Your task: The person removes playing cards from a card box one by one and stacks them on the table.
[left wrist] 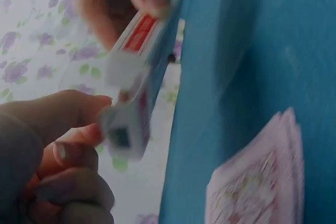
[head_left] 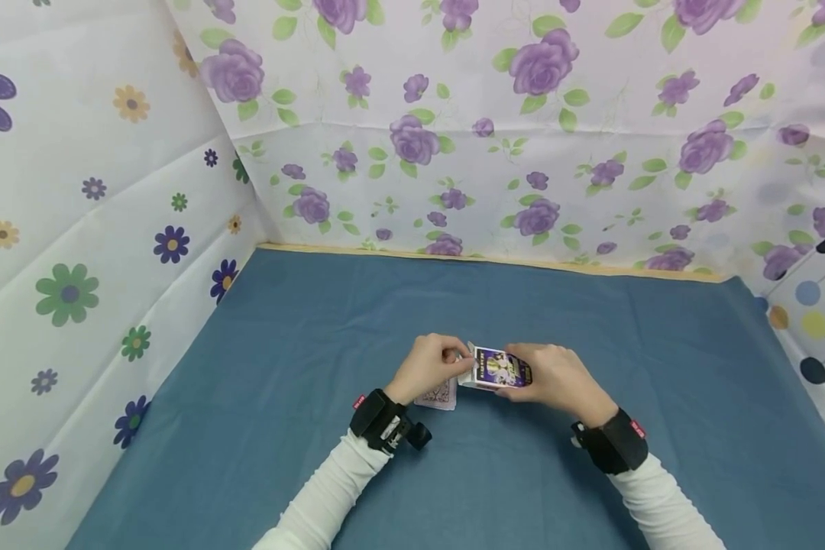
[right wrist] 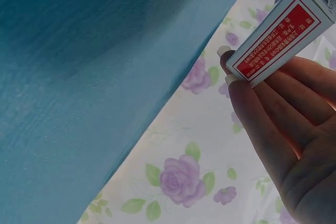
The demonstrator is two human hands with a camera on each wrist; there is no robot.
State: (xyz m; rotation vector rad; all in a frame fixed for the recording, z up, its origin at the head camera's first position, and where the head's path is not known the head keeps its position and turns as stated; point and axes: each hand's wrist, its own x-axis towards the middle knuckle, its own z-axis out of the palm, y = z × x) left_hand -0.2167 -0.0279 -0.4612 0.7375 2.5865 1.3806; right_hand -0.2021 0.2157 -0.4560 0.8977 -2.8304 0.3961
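Observation:
My right hand [head_left: 555,379] grips a small playing-card box [head_left: 503,368] with a dark purple printed face. In the right wrist view, a red panel with white characters shows on the narrow side of the box [right wrist: 278,40]. The white flap end [left wrist: 126,129] points left, and my left hand [head_left: 431,368] pinches it between thumb and finger. The other fingers of that hand are curled under, as the left wrist view shows. Below the left hand lies a stack of playing cards [head_left: 440,395] with a pinkish patterned back, partly hidden by the hand.
A blue cloth [head_left: 302,344] covers the table. Behind it hangs a white sheet with purple roses [head_left: 412,141], and a flowered sheet [head_left: 76,367] lines the left side. Black wrist cameras [head_left: 385,420] are strapped over the white sleeves [head_left: 323,489].

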